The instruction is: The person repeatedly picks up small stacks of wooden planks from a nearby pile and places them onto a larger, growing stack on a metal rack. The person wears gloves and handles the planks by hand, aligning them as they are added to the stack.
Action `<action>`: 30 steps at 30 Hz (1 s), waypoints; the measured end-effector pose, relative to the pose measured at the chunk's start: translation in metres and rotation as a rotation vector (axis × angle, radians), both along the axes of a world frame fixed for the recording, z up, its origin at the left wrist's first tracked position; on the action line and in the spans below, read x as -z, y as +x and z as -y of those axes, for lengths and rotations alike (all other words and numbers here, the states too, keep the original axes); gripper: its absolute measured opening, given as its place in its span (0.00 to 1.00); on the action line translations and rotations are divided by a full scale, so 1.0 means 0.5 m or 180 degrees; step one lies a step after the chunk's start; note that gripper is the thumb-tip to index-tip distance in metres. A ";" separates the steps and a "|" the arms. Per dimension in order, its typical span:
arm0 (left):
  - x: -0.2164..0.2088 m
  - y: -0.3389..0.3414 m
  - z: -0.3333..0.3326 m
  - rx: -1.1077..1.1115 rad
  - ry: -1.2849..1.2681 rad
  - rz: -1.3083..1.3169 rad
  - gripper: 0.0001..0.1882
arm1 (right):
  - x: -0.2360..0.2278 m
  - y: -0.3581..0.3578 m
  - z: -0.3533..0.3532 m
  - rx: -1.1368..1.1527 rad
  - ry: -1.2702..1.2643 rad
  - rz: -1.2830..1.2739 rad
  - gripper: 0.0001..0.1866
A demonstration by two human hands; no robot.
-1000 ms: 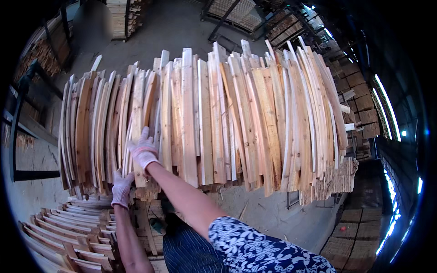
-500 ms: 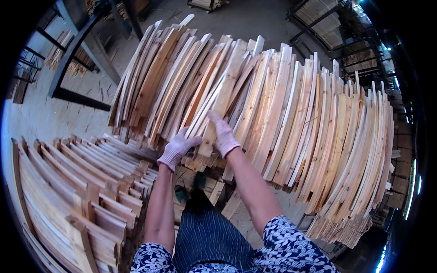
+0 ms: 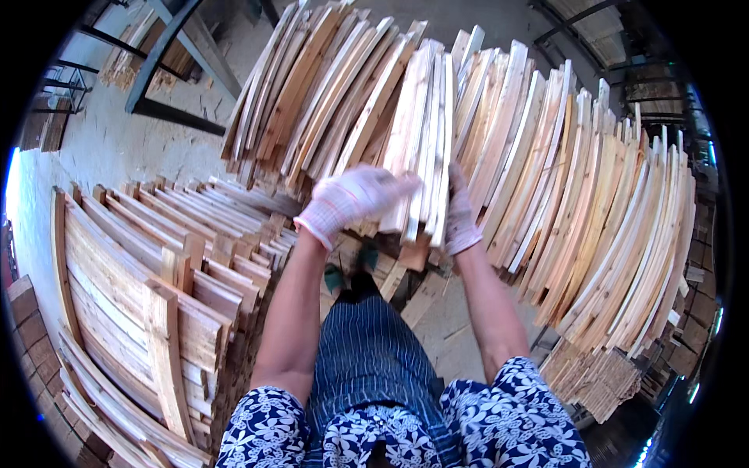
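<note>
A bundle of several pale wooden slats (image 3: 425,132) stands a little proud of the long row of boards, with its near ends toward me. My right hand (image 3: 462,212), in a white knit glove, grips the right side of this bundle, its fingers running up along the outer slat. On the other side my gloved left hand (image 3: 355,200) reaches across the near left corner of the bundle. Motion smears its fingers, so their hold is unclear. The row of boards (image 3: 523,171) spreads to both sides, packed close and leaning.
At the lower left stands a stack of finished wooden panels (image 3: 117,273) with cross battens. A dark metal frame (image 3: 168,113) rises beyond it. More stacked wood (image 3: 593,374) lies under the right end of the row. Loose boards lie on the floor by my feet.
Both hands have shifted right along the row. The slats between them now stand together as an upright bundle, where a single wide board leaned before. The view has shifted too.
</note>
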State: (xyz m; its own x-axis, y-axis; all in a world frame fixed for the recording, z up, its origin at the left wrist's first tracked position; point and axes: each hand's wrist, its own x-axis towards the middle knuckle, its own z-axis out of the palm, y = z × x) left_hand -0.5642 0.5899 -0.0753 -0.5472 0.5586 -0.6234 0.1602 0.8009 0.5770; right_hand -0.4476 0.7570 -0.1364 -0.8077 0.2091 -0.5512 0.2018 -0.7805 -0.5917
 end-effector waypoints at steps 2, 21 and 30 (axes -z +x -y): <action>0.085 -0.040 -0.015 -0.0745 -0.0323 -0.0963 0.50 | 0.034 -0.002 0.015 -0.0076 -0.0218 0.0094 0.35; -0.201 0.251 0.189 -0.1226 0.2032 0.0602 0.52 | -0.220 0.282 0.138 -0.0295 0.0708 0.0732 0.37; -0.388 0.368 0.388 -0.2305 0.3355 -0.0894 0.48 | -0.448 0.151 0.358 -0.0941 0.2183 -0.1168 0.34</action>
